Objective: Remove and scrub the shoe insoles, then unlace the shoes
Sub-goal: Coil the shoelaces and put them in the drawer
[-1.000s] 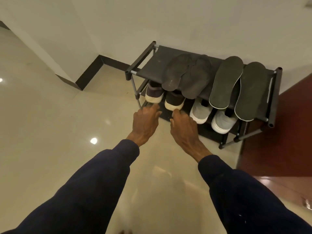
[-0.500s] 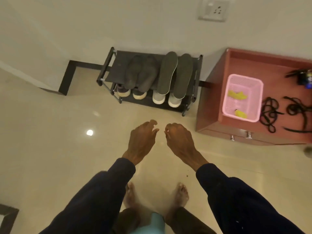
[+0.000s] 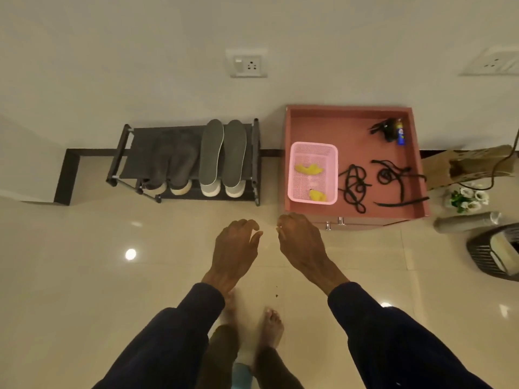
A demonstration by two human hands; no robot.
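Hovering above floor (image 3: 84, 276): left hand (image 3: 236, 248), right hand (image 3: 302, 245), loosely curled.

Floor (image 3: 84, 276) glossy polished tile, reflecting lamps. Shoe rack (image 3: 185, 161): matt dark cloth shelf on metal tubes. Right of rack, perforated pink plastic basket (image 3: 313, 153) on matt reddish cabinet top (image 3: 365, 141).

We stood in a home, in what looked like a hallway: a low shoe rack (image 3: 140, 155) with shoes (image 3: 209, 190) on its bottom shelf sat against a plain wall (image 3: 112, 66) with a socket (image 3: 247, 63), beside a reddish cabinet (image 3: 351, 127), on glossy cream floor tiles (image 3: 84, 276) under our bare feet (image 3: 271, 329).
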